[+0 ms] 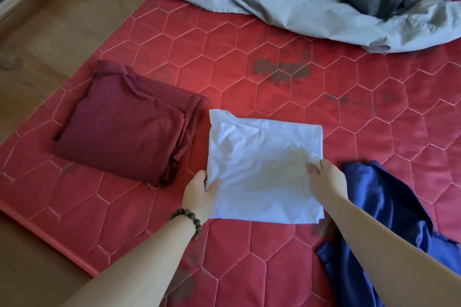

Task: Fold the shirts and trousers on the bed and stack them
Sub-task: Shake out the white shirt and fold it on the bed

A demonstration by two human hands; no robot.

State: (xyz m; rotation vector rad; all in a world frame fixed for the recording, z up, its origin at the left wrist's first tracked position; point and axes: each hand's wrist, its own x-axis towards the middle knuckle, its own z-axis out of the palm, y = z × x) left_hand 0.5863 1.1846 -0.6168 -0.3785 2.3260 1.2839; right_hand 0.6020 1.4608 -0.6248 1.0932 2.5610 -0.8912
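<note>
Red quilted bed (249,77) carrying a folded white garment (262,169), gripped at its left edge by the left hand (200,194) and at its right edge by the right hand (326,178). Both forearms reach forward, fingers pinching cloth; a folded maroon garment (124,127) lies just left.

Left hand (200,190) and right hand (326,178) grip folded white garment (262,164) on red mattress (249,77).

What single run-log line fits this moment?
hands: left, right grip white shirt | folded: maroon shirt | unfolded: grey trousers, blue garment
</note>
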